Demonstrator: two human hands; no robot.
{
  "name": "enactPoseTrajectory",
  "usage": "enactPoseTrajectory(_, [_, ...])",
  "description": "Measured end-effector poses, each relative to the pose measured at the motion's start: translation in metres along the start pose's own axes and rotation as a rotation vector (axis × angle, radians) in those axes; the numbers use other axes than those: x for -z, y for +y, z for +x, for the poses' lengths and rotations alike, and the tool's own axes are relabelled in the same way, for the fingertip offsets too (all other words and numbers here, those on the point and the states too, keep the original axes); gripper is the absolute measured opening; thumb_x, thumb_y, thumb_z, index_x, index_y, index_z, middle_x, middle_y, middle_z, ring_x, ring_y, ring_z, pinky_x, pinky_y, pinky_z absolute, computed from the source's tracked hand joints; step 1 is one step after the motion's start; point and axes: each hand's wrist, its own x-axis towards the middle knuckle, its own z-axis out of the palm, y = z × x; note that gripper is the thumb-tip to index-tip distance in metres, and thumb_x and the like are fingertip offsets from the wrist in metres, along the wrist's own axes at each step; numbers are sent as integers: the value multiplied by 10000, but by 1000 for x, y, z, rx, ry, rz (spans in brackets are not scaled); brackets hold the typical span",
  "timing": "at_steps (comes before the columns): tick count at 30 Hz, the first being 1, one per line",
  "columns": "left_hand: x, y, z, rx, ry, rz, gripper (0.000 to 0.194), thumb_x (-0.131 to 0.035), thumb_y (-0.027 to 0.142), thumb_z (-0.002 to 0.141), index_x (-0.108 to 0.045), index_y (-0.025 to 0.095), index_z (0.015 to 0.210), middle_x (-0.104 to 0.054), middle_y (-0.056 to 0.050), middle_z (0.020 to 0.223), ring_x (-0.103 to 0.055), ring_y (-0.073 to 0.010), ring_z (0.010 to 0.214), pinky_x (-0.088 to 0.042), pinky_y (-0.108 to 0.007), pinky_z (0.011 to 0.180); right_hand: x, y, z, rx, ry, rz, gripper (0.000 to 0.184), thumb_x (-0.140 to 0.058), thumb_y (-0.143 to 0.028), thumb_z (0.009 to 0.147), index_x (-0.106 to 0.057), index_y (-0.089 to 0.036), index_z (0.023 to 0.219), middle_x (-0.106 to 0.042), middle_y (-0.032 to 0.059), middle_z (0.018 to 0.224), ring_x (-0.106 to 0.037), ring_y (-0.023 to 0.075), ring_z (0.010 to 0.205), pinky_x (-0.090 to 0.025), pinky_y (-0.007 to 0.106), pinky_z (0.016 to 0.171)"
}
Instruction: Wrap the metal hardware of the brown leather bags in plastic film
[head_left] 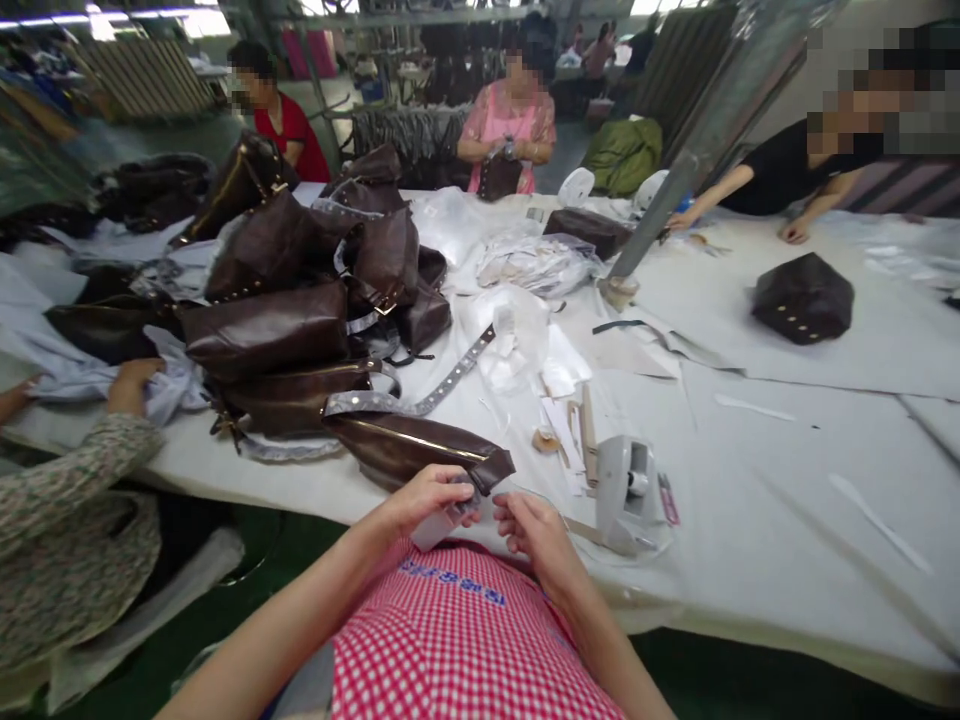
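My left hand (429,497) is closed on the near corner of a dark brown leather bag (409,443) and a small pale piece, perhaps paper or wrapped strap, at the table's front edge. My right hand (531,528) is beside it, fingers curled and pinched toward the same spot; what it holds is too small to make out. A studded grey strap (450,375) runs from the bag toward the table's middle.
A heap of brown bags (300,290) fills the left of the white table (787,480). A tape dispenser (626,480), paper scraps and plastic wrap (536,262) lie right of my hands. A metal post (675,180) rises mid-table. Another bag (802,297) sits far right. A co-worker's hand (131,385) and several people surround the table.
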Motion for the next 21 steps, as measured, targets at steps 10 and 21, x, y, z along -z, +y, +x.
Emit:
enactPoseTrajectory(10, [6, -2, -11, 104, -41, 199, 466, -633, 554, 770, -654, 97, 860, -690, -81, 758, -624, -160, 672, -440, -243, 629, -24, -9, 21, -46, 62, 259, 403, -809, -476, 538, -647, -144, 699, -552, -25, 563, -435, 90, 516, -273, 206, 445])
enactPoseTrajectory(21, [-1, -12, -12, 139, -23, 5, 428, -676, 488, 756, -639, 95, 920, -702, -100, 754, -667, -190, 678, -504, -316, 712, -23, -9, 21, 87, 27, 59, 286, -763, -397, 608, -667, -148, 709, -550, -38, 523, -435, 97, 493, -314, 232, 466])
